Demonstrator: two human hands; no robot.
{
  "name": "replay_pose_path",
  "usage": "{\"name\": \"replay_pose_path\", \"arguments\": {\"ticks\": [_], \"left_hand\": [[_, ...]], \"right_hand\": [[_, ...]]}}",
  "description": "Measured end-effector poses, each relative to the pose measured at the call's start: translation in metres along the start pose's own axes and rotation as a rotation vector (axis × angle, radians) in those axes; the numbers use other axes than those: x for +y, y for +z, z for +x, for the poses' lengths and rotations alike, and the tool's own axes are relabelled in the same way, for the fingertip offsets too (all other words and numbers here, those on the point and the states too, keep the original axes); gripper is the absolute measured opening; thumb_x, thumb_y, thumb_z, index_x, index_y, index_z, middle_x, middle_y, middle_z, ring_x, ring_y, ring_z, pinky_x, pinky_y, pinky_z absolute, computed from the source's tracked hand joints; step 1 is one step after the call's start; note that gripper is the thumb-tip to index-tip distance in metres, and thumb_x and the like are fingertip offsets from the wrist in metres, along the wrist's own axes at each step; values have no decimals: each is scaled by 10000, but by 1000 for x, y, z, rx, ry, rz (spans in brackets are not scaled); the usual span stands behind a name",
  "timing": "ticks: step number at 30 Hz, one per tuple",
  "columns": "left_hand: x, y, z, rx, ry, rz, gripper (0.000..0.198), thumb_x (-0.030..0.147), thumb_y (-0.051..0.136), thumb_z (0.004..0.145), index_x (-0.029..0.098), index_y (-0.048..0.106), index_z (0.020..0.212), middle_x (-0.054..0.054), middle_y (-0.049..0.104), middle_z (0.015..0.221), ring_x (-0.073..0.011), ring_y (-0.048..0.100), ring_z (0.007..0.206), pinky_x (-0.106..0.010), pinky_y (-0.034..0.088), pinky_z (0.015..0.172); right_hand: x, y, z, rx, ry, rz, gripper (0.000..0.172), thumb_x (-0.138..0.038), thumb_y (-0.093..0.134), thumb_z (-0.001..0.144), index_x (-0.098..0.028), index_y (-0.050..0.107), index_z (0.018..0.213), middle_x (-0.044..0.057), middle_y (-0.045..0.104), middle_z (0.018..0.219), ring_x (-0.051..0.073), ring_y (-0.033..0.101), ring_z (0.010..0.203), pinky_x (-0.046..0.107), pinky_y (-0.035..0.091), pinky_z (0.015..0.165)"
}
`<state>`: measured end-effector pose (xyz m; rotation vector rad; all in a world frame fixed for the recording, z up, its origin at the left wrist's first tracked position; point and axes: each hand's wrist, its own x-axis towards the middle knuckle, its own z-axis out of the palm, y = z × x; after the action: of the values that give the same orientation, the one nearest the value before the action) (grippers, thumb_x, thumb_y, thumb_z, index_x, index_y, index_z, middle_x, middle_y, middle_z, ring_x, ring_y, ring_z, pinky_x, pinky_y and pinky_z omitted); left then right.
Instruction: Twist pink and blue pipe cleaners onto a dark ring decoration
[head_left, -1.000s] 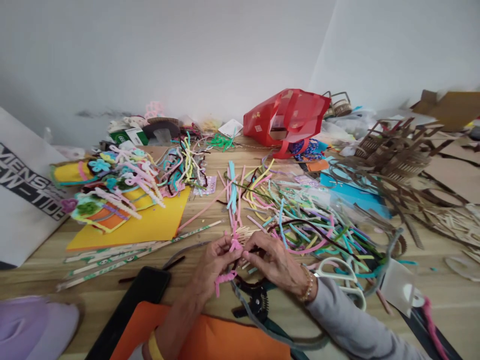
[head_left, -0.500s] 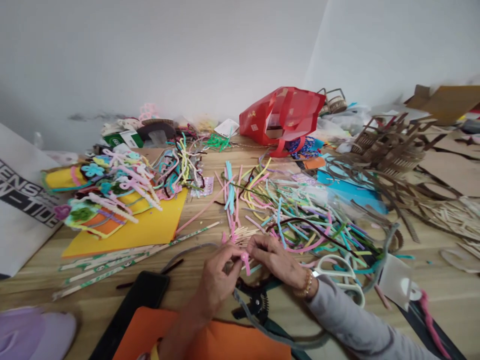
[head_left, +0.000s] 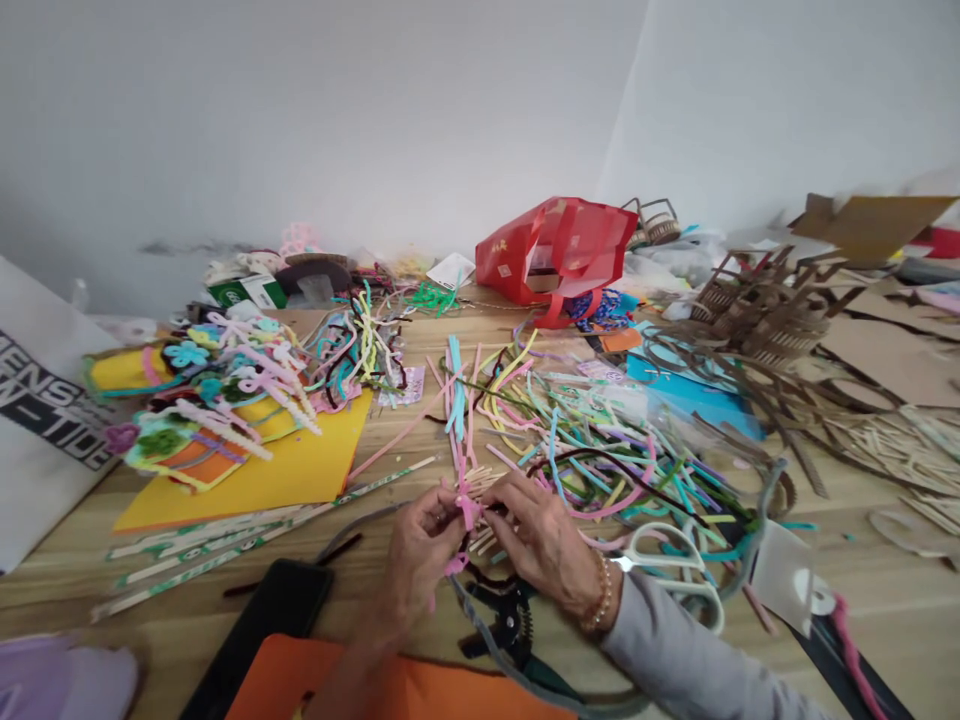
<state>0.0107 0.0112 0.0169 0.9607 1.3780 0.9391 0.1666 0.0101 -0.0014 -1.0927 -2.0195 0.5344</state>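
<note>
Low in the middle of the view, a pink pipe cleaner (head_left: 468, 508) bent into loops, with a small white spot at its centre, sits between my fingertips. My left hand (head_left: 421, 552) pinches it from the left, and a pink piece hangs below those fingers. From the right, my right hand (head_left: 546, 535) presses thumb and forefinger together at the loops' edge; its fingertips partly hide what they grip. Just beyond the hands lies a bunch of thin wooden sticks (head_left: 491, 482). Black-handled pliers (head_left: 508, 622) rest beneath the hands.
White scissors (head_left: 664, 558) lie beside my right wrist. A heap of coloured pipe cleaners (head_left: 622, 450) spreads to the right. Finished pipe-cleaner pieces cover a yellow sheet (head_left: 225, 498) on the left. A phone (head_left: 262, 630), an orange sheet (head_left: 450, 690) and a red bag (head_left: 517, 255) are also there.
The pink pipe cleaner has shifted left and turned, so its loops now face up. Both hands moved slightly left with it, and the whole view tilted a little.
</note>
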Motion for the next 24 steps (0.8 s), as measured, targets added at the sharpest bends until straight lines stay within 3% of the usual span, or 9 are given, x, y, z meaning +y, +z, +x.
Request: {"name": "replay_pose_path", "arguments": {"ticks": [5,12,17,21,24], "left_hand": [[0,-1,1,27,28,12,222,338,730,586,176,594,652,17,597,616,-129,531,559,-188,437,434],[-14,1,3,31,105,71,170,324,696,657,185,601,679,20,580,595,-118,507,525,-185,425,451],[-19,-3,4,47,369,235,36,199,660,689,217,639,665,-2,634,684,-164,584,646,-233,474,610],[-18,-8,7,17,602,362,113,145,613,724,230,660,667,-11,662,698,-179,611,707,-250,470,700],[-21,-11,11,-20,686,403,117,135,599,736,217,672,695,-19,679,724,-177,618,726,-257,467,722]], "right_hand": [[3,2,-2,-39,-73,-70,219,-170,485,895,-204,585,1087,87,634,1012,211,588,945,341,482,834],[7,7,-3,-52,-31,-47,230,-171,486,900,-205,594,1101,89,644,975,205,609,906,336,506,808],[6,9,-3,-58,-9,-16,201,-157,464,908,-201,605,1044,78,639,936,192,608,869,318,502,784],[5,9,-5,-72,0,-27,179,-156,464,908,-201,605,1009,67,629,899,184,601,813,299,496,726],[6,8,-5,-74,-1,-55,159,-162,460,913,-195,603,973,64,620,873,178,597,792,290,492,708]]}}
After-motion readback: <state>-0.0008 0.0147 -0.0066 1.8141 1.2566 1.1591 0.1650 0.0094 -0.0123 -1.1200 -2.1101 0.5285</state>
